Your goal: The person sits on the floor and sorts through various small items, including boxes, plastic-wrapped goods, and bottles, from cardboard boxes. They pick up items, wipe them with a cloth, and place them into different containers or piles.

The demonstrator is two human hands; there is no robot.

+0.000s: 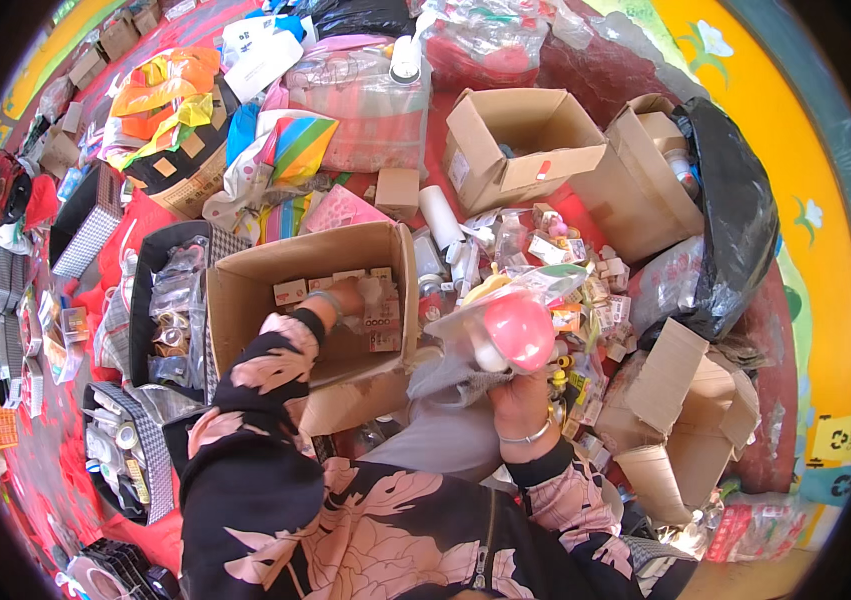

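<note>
My left hand (347, 297) reaches down into a tall open cardboard box (245, 285), where small printed cartons (383, 332) are packed along the bottom. Its fingers are too unclear among the cartons to tell whether it grips one. To the right of that box, my right hand (521, 402) is closed on a clear plastic bag (450, 335). A shiny pink rounded thing (518, 332) shows at the bag, with a paler rounded thing beside it; their kind I cannot make out. Both sleeves are black with pink flowers.
A heap of small bottles and cartons (580, 265) lies beyond my right hand. Several cardboard boxes, including an open one (525, 135) and a flapped one (690, 420), surround it. Checkered bins (130, 450) of small goods stand left. A black bag (740, 210) sits far right.
</note>
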